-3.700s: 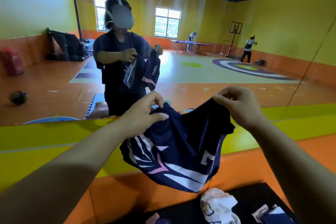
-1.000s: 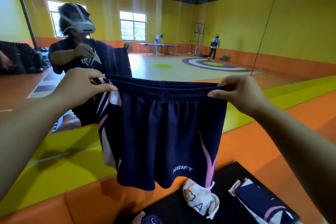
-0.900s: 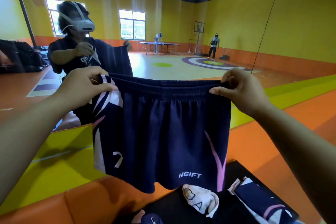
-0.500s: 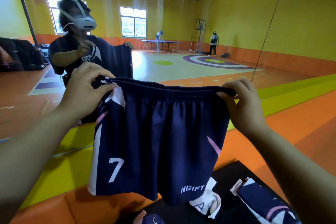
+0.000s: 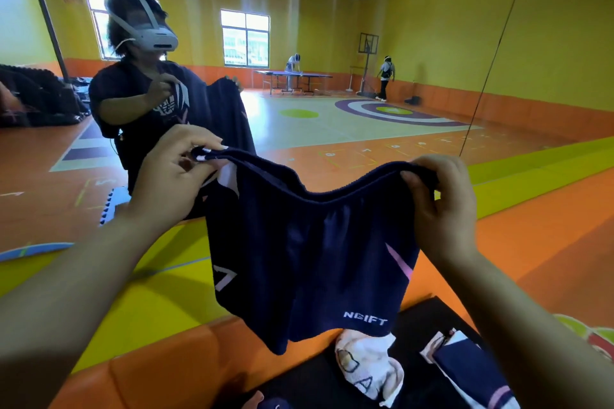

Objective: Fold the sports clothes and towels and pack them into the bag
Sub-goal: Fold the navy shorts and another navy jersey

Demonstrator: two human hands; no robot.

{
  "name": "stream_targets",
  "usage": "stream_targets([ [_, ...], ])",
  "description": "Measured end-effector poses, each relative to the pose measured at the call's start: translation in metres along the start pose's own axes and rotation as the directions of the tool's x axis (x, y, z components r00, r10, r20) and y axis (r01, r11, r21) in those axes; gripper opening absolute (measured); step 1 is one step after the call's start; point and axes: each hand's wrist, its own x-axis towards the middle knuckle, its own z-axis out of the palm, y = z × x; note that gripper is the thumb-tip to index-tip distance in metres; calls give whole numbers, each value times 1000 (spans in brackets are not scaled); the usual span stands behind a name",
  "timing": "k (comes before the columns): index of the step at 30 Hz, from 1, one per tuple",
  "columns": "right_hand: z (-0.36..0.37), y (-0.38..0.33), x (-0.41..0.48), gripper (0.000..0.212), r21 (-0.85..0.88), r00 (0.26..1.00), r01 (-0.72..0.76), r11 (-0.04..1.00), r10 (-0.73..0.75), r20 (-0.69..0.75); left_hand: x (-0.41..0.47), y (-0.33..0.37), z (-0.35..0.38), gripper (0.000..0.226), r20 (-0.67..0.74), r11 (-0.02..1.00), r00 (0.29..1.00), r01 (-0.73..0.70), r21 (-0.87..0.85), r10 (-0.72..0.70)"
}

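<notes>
Navy sports shorts (image 5: 309, 252) with a white 7 and the word NGIFT hang in the air in front of me. My left hand (image 5: 169, 179) pinches the left end of the waistband. My right hand (image 5: 438, 206) grips the right end, and the band sags between them. Below, on a black surface (image 5: 428, 319), lie a crumpled white towel with letters (image 5: 368, 368) and a folded navy garment with white and pink trim (image 5: 471, 372). No bag can be made out.
A mirror wall (image 5: 498, 76) stands ahead above orange and yellow padding (image 5: 149, 309). It reflects a person with a headset (image 5: 143, 90) holding a dark garment, a sports hall floor, a table tennis table and two other people far off.
The shorts were bunched between my hands, then spread out flat by the waistband. Since half a second ago my hands have come closer together and the waistband has gone slack.
</notes>
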Motion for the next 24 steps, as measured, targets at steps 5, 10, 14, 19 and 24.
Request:
stream_targets([
  [5, 9, -11, 17, 13, 106, 984, 120, 987, -133, 122, 14, 23, 20, 41, 110, 995, 992, -53, -81, 62],
  [10, 21, -27, 33, 21, 240, 944, 50, 969, -125, 305, 24, 42, 39, 39, 301, 984, 954, 39, -173, 15],
  [14, 27, -36, 41, 26, 309, 907, -180, 934, 35, 421, 29, 59, 55, 37, 396, 946, 918, 141, -291, -15],
  [19, 30, -34, 40, 41, 310, 827, -352, 883, 138, 546, 32, 65, 66, 35, 430, 877, 893, 309, -367, -134],
  [24, 32, -33, 30, 46, 230, 780, -358, 905, 154, 606, 32, 60, 73, 24, 516, 843, 827, 429, -325, -223],
])
